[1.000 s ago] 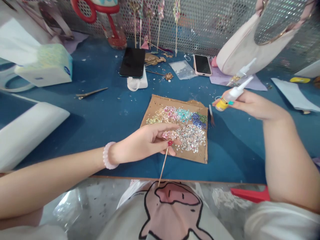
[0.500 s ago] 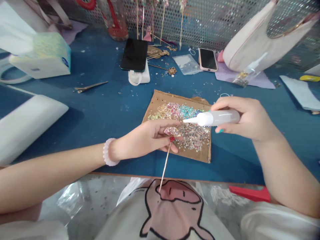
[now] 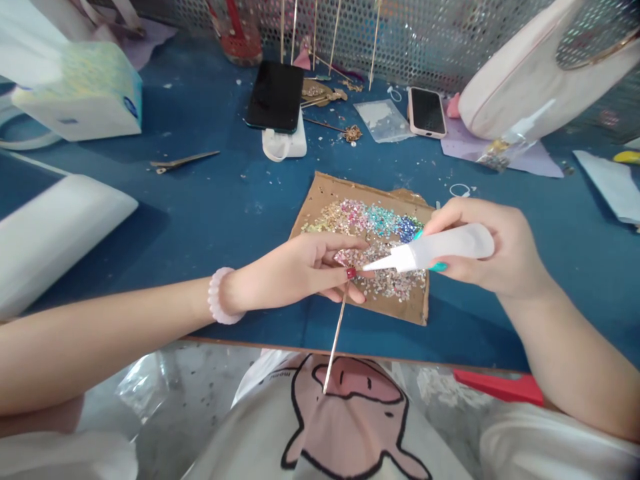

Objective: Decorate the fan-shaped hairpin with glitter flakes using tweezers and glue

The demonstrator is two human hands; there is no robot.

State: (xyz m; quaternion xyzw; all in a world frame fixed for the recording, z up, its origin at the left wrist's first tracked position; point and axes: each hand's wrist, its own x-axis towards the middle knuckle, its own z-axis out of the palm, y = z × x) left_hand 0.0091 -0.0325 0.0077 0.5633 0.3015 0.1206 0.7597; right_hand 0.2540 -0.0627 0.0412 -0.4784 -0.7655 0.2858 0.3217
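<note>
My left hand (image 3: pixel 305 270) is closed in a pinch on a thin hairpin stick (image 3: pixel 336 340), whose shaft hangs down toward my lap. At its top, a small rhinestone-covered ornament (image 3: pixel 345 257) shows between the fingers, partly hidden. In my right hand (image 3: pixel 505 247) is a white squeeze glue bottle (image 3: pixel 445 247), tilted with its narrow nozzle pointing left and down. The nozzle tip is right by the ornament and my left thumb; whether it touches I cannot tell. Under both hands lies a cardboard piece (image 3: pixel 325 190) bearing loose rhinestones (image 3: pixel 385 220) in yellow, pink, teal, blue and silver.
Behind the cardboard lie a black phone (image 3: pixel 276 97), a smaller phone (image 3: pixel 427 111), a plastic bag (image 3: pixel 383 121) and hairpins (image 3: pixel 353 134). A metal clip (image 3: pixel 185 161) and a tissue pack (image 3: pixel 80 93) are on the left. Several sticks stand by the perforated metal panel (image 3: pixel 425 40).
My right hand has tilted the bottle and brought its nozzle down to the ornament. My left hand still holds the stick, slightly farther right in view. The whole view has shifted a little.
</note>
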